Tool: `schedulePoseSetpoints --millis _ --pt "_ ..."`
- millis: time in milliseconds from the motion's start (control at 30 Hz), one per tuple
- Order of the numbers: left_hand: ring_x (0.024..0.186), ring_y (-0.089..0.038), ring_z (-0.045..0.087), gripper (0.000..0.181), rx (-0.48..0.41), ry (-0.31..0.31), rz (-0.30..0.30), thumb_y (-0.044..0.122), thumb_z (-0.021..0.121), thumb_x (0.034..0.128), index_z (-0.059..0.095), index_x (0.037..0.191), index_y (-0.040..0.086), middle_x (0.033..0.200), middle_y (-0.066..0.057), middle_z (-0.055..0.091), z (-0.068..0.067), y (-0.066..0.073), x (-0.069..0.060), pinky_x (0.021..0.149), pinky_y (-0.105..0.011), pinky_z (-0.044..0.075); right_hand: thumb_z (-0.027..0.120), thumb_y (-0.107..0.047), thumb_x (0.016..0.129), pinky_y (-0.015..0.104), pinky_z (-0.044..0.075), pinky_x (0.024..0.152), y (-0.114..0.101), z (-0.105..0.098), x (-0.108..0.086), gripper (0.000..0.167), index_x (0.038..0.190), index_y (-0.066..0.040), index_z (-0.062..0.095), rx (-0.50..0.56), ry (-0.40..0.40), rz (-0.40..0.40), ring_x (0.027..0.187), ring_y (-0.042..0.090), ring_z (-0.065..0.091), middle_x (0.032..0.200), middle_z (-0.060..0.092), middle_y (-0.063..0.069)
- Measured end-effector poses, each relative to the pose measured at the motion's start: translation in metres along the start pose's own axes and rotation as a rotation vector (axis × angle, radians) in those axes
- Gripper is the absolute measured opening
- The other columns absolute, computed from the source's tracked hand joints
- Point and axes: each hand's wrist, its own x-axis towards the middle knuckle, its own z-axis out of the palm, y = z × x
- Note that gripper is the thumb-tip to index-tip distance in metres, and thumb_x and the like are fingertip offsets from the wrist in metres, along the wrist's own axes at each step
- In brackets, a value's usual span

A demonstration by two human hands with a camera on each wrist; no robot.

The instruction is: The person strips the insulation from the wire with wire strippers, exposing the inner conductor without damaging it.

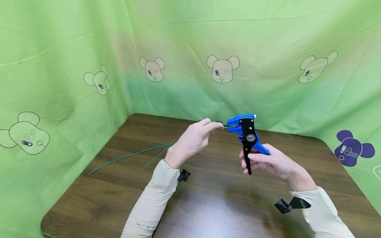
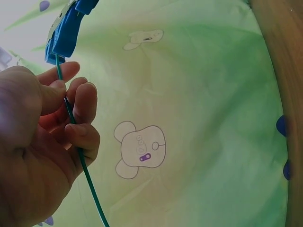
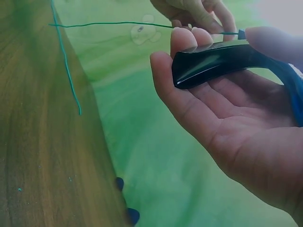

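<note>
My left hand (image 1: 192, 138) pinches a thin green wire (image 2: 87, 172) between thumb and fingers, close to one end. That end runs into the blue nose of a wire stripper (image 1: 247, 132), whose body is black with blue parts. Around the stripper's handles my right hand (image 1: 275, 162) is curled, holding the tool upright above the table. In the right wrist view the black handle (image 3: 213, 64) lies across the fingers. The wire's tip is hidden inside the tool. Behind the left wrist, the held wire trails leftward.
A second green wire (image 3: 67, 71) lies on the brown wooden table (image 1: 214, 198). Tiny green bits (image 3: 19, 189) are scattered on the tabletop. A green curtain (image 1: 184, 39) with bear-head prints stands around the table's far and side edges.
</note>
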Motion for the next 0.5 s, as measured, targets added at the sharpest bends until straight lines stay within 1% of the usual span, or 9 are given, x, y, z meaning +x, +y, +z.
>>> schedulePoseSetpoints --millis 100,333,400,500 --pt "0.075 -0.009 0.056 0.042 -0.005 -0.007 0.001 -0.012 0.045 0.0920 0.066 0.117 0.014 0.085 -0.002 0.061 0.0005 -0.0009 -0.0002 0.066 -0.018 0.045 0.025 0.009 0.101 0.046 0.057 0.084 0.0006 0.0004 0.0011 0.031 0.120 0.012 0.050 -0.001 -0.015 -0.001 0.090 0.031 0.071 0.101 0.069 0.016" --pt "0.074 -0.010 0.056 0.044 0.005 -0.017 0.005 -0.012 0.045 0.0909 0.066 0.119 0.014 0.085 -0.002 0.061 0.0002 -0.0003 0.0002 0.066 -0.019 0.045 0.027 0.009 0.101 0.046 0.057 0.084 -0.0007 0.0025 0.0027 0.030 0.119 0.011 0.051 -0.004 -0.007 0.012 0.090 0.029 0.071 0.100 0.069 0.015" --pt "0.074 -0.009 0.055 0.044 0.004 -0.021 0.003 -0.013 0.045 0.0906 0.066 0.119 0.014 0.084 -0.001 0.060 0.0005 -0.0002 0.0001 0.066 -0.018 0.045 0.027 0.009 0.101 0.046 0.057 0.085 -0.0008 0.0028 0.0027 0.030 0.120 0.012 0.050 -0.006 -0.020 0.006 0.090 0.029 0.071 0.101 0.069 0.015" --pt "0.074 -0.009 0.055 0.045 -0.002 -0.028 -0.002 -0.012 0.045 0.0908 0.066 0.120 0.014 0.084 0.000 0.060 0.0009 0.0003 0.0001 0.066 -0.018 0.044 0.027 0.008 0.101 0.046 0.057 0.084 -0.0014 0.0027 0.0020 0.029 0.119 0.011 0.050 -0.016 -0.007 0.012 0.089 0.029 0.071 0.100 0.069 0.014"
